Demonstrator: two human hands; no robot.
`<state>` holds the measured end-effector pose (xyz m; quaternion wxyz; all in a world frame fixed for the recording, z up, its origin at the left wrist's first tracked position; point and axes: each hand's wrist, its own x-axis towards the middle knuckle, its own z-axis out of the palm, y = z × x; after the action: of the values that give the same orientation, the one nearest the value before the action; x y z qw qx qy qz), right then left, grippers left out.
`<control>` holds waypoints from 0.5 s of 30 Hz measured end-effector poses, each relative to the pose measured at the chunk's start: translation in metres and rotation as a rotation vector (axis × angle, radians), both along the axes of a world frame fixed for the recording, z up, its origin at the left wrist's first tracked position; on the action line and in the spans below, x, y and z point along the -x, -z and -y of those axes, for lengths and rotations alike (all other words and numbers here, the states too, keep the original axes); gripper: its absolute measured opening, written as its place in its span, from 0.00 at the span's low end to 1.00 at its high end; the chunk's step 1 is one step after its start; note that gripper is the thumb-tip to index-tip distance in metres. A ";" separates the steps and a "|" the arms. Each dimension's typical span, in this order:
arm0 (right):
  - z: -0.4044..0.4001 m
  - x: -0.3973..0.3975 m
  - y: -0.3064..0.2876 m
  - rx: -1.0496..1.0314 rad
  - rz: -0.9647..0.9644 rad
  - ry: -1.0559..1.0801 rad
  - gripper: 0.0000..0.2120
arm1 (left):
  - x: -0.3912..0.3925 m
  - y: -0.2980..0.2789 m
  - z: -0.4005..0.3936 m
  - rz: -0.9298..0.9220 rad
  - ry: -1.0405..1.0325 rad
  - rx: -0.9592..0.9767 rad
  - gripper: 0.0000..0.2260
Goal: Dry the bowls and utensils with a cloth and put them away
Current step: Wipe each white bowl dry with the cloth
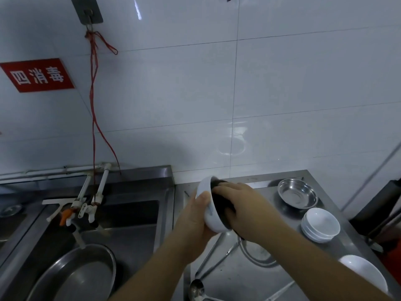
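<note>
My left hand (196,216) clamps the white bowl (211,210), tilted on edge above the steel counter (238,279). My right hand (245,210) presses a dark cloth (221,199) into the bowl, fingers closed on it as far as I can see. To dry well, I should turn the bowl against the cloth, wiping rim to base. Stacked bowls (320,224) wait nearby.

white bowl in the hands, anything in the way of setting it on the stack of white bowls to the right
Nothing visible blocks it. The white bowl is held by the left hand, with the right hand pressing a dark cloth inside. The counter toward the stack of white bowls lies bare.
</note>
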<state>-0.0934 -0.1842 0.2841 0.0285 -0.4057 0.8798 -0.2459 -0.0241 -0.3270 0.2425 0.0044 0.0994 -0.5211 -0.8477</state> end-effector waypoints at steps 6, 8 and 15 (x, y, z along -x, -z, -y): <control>0.001 0.007 -0.014 0.085 0.643 0.171 0.12 | 0.014 0.004 0.003 -0.051 -0.043 0.233 0.50; -0.004 0.006 -0.015 0.306 1.008 0.266 0.10 | 0.009 0.007 0.006 -0.114 0.014 0.336 0.41; -0.002 0.003 0.001 0.868 1.506 0.550 0.17 | 0.006 0.013 0.012 -0.188 0.075 0.512 0.33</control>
<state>-0.0961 -0.1818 0.2833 0.3804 0.1112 0.5246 -0.7534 -0.0297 -0.3390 0.2297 0.0463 -0.0034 -0.7192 -0.6933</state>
